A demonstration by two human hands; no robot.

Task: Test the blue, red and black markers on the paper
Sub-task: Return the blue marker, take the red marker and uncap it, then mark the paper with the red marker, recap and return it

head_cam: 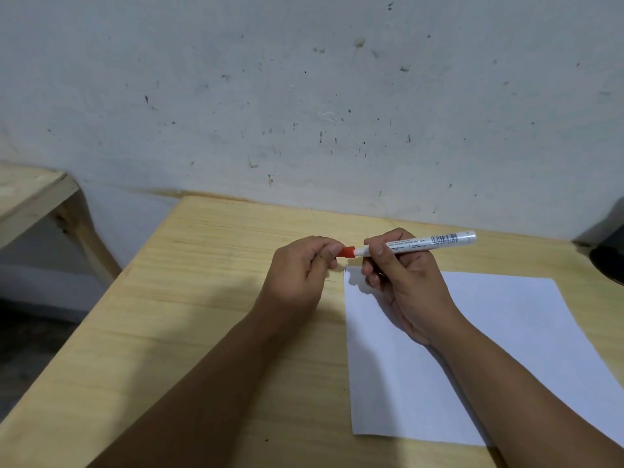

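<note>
My right hand (401, 282) grips the white barrel of the red marker (429, 242), held level above the table with its butt end pointing right. My left hand (300, 271) pinches the marker's red cap (347, 252) at the barrel's left end; the cap still sits against the barrel. A white sheet of paper (499, 352) lies flat on the wooden table (209, 315) under my right wrist. A tiny dark mark shows at the paper's top left corner. No blue or black marker is in view.
A stained white wall rises right behind the table. A second wooden table (30, 194) stands to the left, with a gap and dark floor between. A dark object (607, 261) sits at the table's far right edge.
</note>
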